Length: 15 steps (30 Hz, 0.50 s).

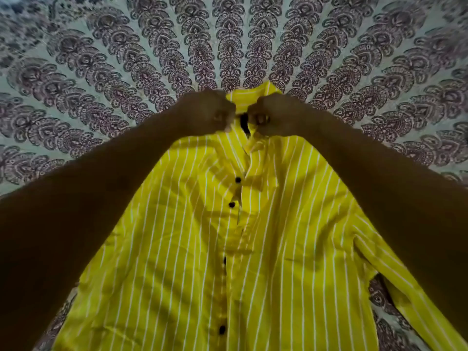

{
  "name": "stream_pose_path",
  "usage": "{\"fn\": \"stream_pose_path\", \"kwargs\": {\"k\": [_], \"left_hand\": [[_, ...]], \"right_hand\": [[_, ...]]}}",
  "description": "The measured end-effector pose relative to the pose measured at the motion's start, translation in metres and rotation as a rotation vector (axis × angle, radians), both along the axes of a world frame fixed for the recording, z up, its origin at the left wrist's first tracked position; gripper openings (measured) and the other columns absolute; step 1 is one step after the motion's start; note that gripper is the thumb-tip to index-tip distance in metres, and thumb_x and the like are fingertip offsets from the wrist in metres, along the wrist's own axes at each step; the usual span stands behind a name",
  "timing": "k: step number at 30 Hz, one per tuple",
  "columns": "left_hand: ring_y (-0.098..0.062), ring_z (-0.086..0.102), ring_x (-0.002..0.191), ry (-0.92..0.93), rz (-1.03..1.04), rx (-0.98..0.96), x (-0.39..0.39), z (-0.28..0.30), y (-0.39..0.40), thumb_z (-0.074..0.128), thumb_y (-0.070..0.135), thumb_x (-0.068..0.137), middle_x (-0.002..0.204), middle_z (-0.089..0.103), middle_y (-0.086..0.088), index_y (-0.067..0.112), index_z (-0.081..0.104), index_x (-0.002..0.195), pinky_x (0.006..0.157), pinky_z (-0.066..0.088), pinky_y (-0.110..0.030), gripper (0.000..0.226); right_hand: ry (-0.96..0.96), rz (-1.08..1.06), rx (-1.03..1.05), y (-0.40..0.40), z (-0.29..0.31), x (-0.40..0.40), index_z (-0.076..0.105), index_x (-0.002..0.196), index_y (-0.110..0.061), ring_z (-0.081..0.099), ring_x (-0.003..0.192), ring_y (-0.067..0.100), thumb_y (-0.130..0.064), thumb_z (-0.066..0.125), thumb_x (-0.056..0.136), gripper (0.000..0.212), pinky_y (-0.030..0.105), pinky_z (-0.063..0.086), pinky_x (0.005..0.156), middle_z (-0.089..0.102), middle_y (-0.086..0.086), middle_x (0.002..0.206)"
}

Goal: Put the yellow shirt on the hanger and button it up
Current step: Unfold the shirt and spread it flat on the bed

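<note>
The yellow shirt (192,249) with thin white stripes lies face up on a patterned sheet, collar pointing away from me. Several black buttons (231,204) run down its front placket. My left hand (210,114) grips the left side of the collar opening. My right hand (271,115) pinches the right side of the same opening, and the two fists almost touch. Between them a dark piece of the hanger (244,122) shows at the neck; the rest of it is hidden under the cloth. The upper placket gapes slightly below my hands.
A bedsheet (228,41) printed with dark fan-shaped motifs on a pale ground covers the whole surface. The shirt's right sleeve (395,274) trails toward the lower right corner.
</note>
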State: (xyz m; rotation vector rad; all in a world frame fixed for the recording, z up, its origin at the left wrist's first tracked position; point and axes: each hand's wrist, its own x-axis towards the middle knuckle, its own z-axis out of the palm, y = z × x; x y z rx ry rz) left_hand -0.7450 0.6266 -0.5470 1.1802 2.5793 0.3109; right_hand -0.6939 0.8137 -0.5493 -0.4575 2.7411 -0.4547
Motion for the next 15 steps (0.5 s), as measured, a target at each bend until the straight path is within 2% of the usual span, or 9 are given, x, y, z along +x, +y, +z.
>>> {"fn": "stream_pose_path", "kwargs": {"k": [2, 4, 7, 10, 12, 15], "left_hand": [[-0.027, 0.061, 0.083, -0.002, 0.229, 0.197, -0.016, 0.004, -0.01, 0.052, 0.034, 0.073, 0.087, 0.065, -0.013, 0.015, 0.065, 0.084, 0.074, 0.049, -0.035, 0.026], [-0.027, 0.062, 0.082, 0.015, 0.406, 0.267, -0.029, 0.001, -0.017, 0.057, 0.032, 0.074, 0.083, 0.066, -0.016, 0.009, 0.065, 0.087, 0.075, 0.049, -0.035, 0.028], [-0.032, 0.063, 0.093, 0.07, 0.554, 0.2, -0.029, -0.013, -0.014, 0.052, 0.028, 0.078, 0.094, 0.068, -0.018, 0.007, 0.064, 0.09, 0.077, 0.046, -0.035, 0.027], [-0.034, 0.062, 0.093, 0.046, 0.705, 0.3, -0.008, -0.021, -0.008, 0.04, 0.023, 0.074, 0.098, 0.068, -0.018, 0.005, 0.06, 0.096, 0.079, 0.048, -0.04, 0.035], [-0.031, 0.063, 0.09, 0.052, 0.742, 0.402, 0.015, -0.02, -0.012, 0.042, 0.02, 0.075, 0.095, 0.069, -0.014, 0.007, 0.059, 0.097, 0.078, 0.048, -0.035, 0.03], [-0.023, 0.063, 0.089, 0.082, 0.613, 0.508, 0.071, -0.012, -0.021, 0.053, 0.012, 0.079, 0.097, 0.067, -0.008, 0.01, 0.061, 0.096, 0.079, 0.044, -0.029, 0.019]], "right_hand": [[0.075, -0.176, -0.179, 0.005, 0.01, -0.006, 0.064, 0.1, 0.0, 0.06, 0.082, 0.026, -0.028, 0.063, 0.073, 0.038, 0.028, 0.036, 0.067, 0.065, 0.021, 0.094], [0.188, -0.347, -0.285, 0.008, 0.015, -0.015, 0.063, 0.101, 0.001, 0.057, 0.076, 0.019, -0.02, 0.066, 0.08, 0.03, 0.025, 0.035, 0.065, 0.062, 0.019, 0.092], [0.24, -0.465, -0.27, 0.0, 0.006, -0.02, 0.06, 0.108, -0.004, 0.06, 0.1, 0.03, -0.013, 0.06, 0.082, 0.028, 0.031, 0.038, 0.078, 0.066, 0.019, 0.104], [0.118, -0.53, -0.328, -0.015, -0.014, -0.007, 0.046, 0.128, -0.009, 0.058, 0.104, 0.034, -0.011, 0.055, 0.083, 0.045, 0.035, 0.04, 0.078, 0.064, 0.018, 0.11], [0.113, -0.531, -0.347, -0.022, -0.02, 0.017, 0.039, 0.135, -0.01, 0.057, 0.106, 0.035, -0.017, 0.053, 0.082, 0.056, 0.037, 0.043, 0.083, 0.06, 0.016, 0.119], [0.289, -0.502, -0.321, -0.03, -0.025, 0.075, 0.048, 0.129, -0.004, 0.057, 0.11, 0.036, -0.025, 0.05, 0.075, 0.058, 0.041, 0.044, 0.091, 0.059, 0.017, 0.122]]}}
